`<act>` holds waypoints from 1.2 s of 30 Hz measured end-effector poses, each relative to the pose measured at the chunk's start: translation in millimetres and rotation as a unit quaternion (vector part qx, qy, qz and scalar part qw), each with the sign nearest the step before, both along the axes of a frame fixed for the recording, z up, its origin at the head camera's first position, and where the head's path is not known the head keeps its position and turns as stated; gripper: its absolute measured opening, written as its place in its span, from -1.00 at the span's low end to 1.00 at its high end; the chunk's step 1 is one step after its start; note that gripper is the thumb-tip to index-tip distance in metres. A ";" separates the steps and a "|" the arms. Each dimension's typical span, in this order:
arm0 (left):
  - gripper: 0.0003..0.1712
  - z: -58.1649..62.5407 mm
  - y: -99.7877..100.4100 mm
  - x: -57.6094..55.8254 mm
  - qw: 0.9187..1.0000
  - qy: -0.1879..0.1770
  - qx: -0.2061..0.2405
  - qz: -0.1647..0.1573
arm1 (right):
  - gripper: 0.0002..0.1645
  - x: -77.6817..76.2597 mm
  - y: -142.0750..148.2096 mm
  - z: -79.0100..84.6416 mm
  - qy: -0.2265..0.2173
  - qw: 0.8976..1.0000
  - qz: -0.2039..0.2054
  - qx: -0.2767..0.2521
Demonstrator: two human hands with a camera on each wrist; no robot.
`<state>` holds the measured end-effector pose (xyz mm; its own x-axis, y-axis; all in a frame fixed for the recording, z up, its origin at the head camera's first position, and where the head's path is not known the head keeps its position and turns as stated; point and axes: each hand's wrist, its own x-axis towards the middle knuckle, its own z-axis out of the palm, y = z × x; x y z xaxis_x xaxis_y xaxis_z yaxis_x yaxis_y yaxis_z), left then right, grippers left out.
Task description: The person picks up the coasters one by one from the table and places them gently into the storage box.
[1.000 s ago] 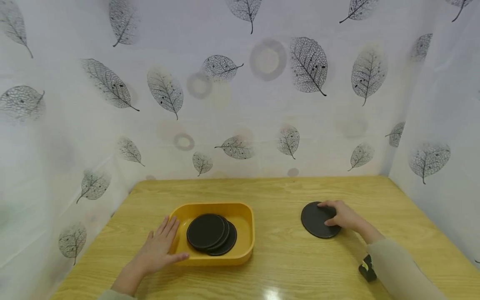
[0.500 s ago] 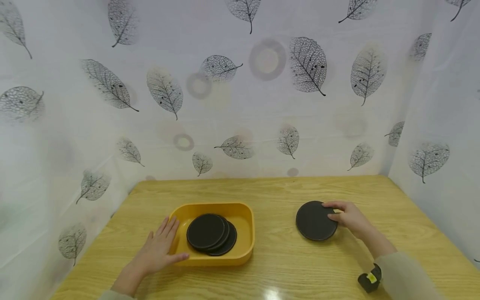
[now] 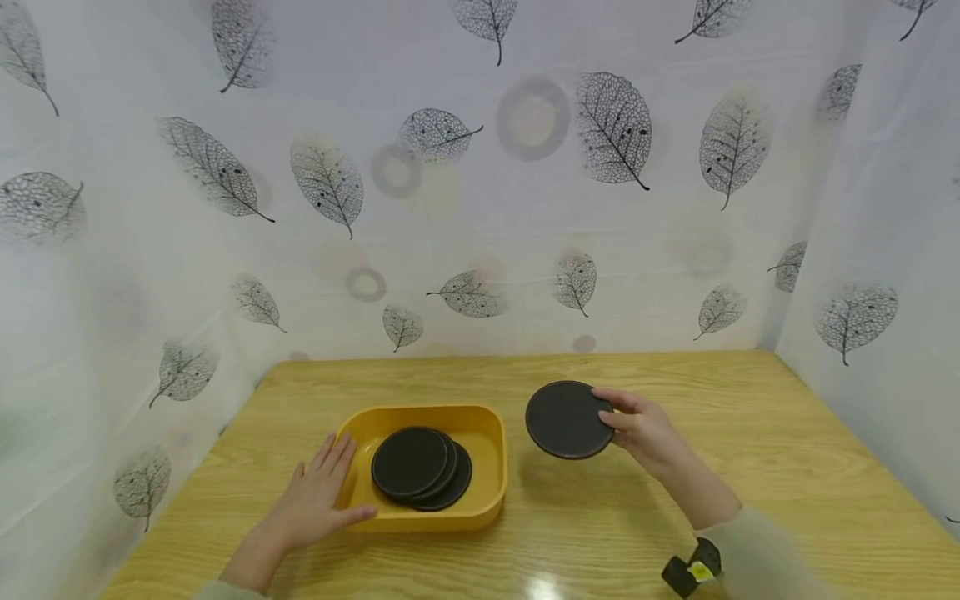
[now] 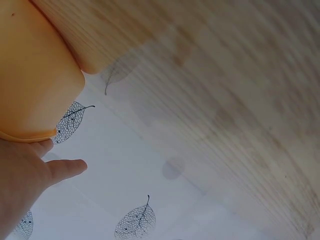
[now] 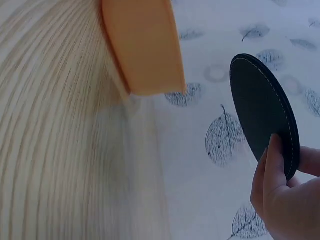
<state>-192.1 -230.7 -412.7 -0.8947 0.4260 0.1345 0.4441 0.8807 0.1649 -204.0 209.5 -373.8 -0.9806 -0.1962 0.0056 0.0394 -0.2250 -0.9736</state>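
A round black coaster (image 3: 568, 419) with pale stitching round its edge is pinched by its right side in my right hand (image 3: 651, 433). It is lifted off the table, and the right wrist view shows the coaster (image 5: 262, 107) between thumb and fingers. Left of it stands a yellow plastic tray (image 3: 491, 467) with rounded corners. Several more black coasters (image 3: 411, 462) lie in the tray as a slightly slid stack. My left hand (image 3: 311, 500), fingers straight, rests against the tray's left rim; in the left wrist view the tray's wall (image 4: 40, 75) is beside the fingers.
The wood-grain table (image 3: 585, 533) runs back to a white curtain (image 3: 465, 208) printed with leaves, which also closes off both sides. A black strap-like device with a yellow patch (image 3: 693, 568) sits at my right wrist.
My right hand has picked the coaster up from the right of the table and carried it leftward toward the tray. The left hand and the stacked coasters stay put.
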 end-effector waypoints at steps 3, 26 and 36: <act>0.07 -0.6 -0.1 -0.9 1.000 0.004 0.001 -0.001 | -0.44 -0.5 -25.2 7.0 0.000 1.000 0.023 -0.021; 0.06 -0.8 -0.1 2.5 1.000 -0.004 0.011 -0.005 | -0.48 -19.0 -181.7 -9.9 -0.030 0.999 0.025 -0.013; 0.06 1.2 0.8 1.0 1.000 0.005 0.008 -0.002 | -0.47 -19.9 -188.8 -7.4 -0.032 0.998 0.048 -0.013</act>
<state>-191.1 -229.9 -411.6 -0.8916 0.4272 0.1501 0.4492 0.8764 0.1738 -224.0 20.7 -381.2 -0.9558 -0.2894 -0.0509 0.1248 -0.2431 -0.9619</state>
